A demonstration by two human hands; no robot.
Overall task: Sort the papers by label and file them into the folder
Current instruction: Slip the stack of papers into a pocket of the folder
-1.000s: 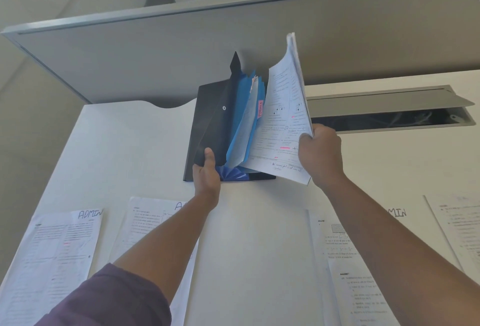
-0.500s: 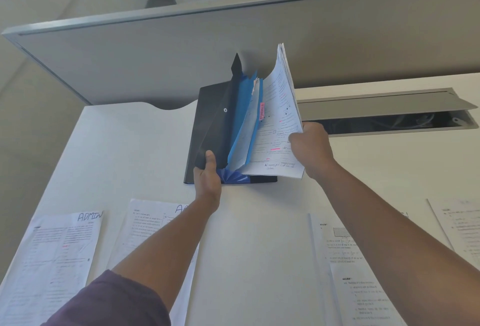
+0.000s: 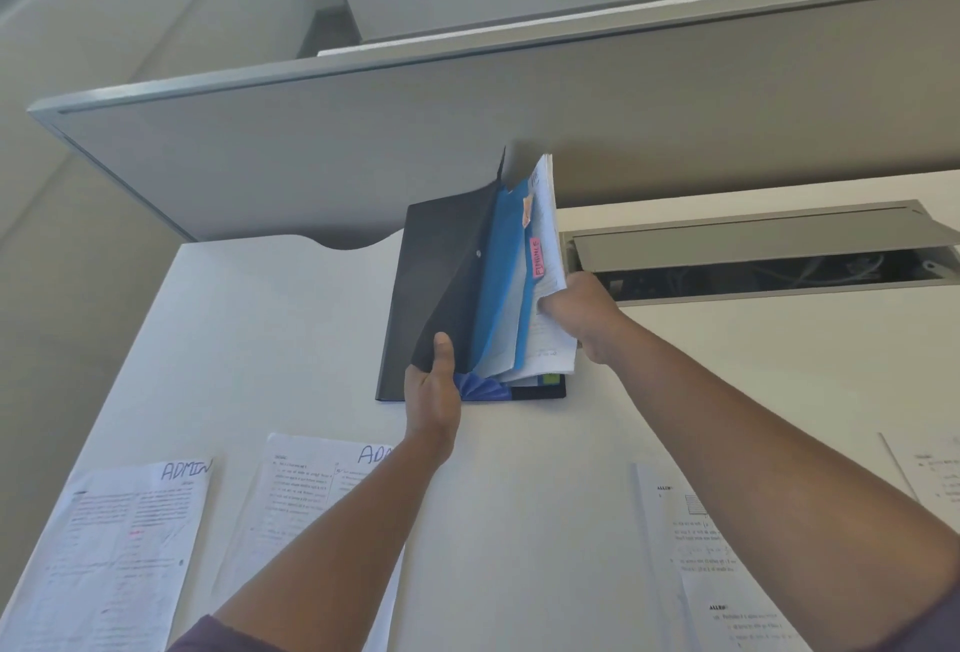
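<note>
**Q:** Folder first: why do you hold it open like that?

**Me:** From my head camera, my left hand (image 3: 432,394) grips the black front cover (image 3: 448,282) of the expanding folder (image 3: 470,287), thumb on top at its near corner, and lifts it toward my left so the blue dividers (image 3: 503,277) fan apart. That frees the pockets, I judge, so one hand can feed paper in while the other keeps the mouth wide.

**Q:** And the other hand?

**Me:** My right hand (image 3: 584,316) is clenched on a sheaf of papers (image 3: 548,256), standing nearly upright, its lower edge down among the dividers just left of my knuckles. A pink tab (image 3: 536,256) sits on the divider beside it; the writing looks like FINANCE, though I can't read it for certain. I take it I'm seating this batch in the pocket next to that tab.

**Q:** Why is the folder so far out?

**Me:** It lies beyond both hands, against the grey partition (image 3: 311,157), probably to leave the nearer desk (image 3: 291,339) for sorting. Below my left wrist lie two sheets headed ADMIN (image 3: 117,547), one half hidden by my forearm. Under my right forearm are more printed sheets (image 3: 727,573); their labels I cannot see.

**Q:** How far along?

**Me:** Partway, I'd say: one batch going in, the ADMIN pile and the rest not yet filed. The sheaf could snag on a divider edge, so it wants a straight push down
</note>
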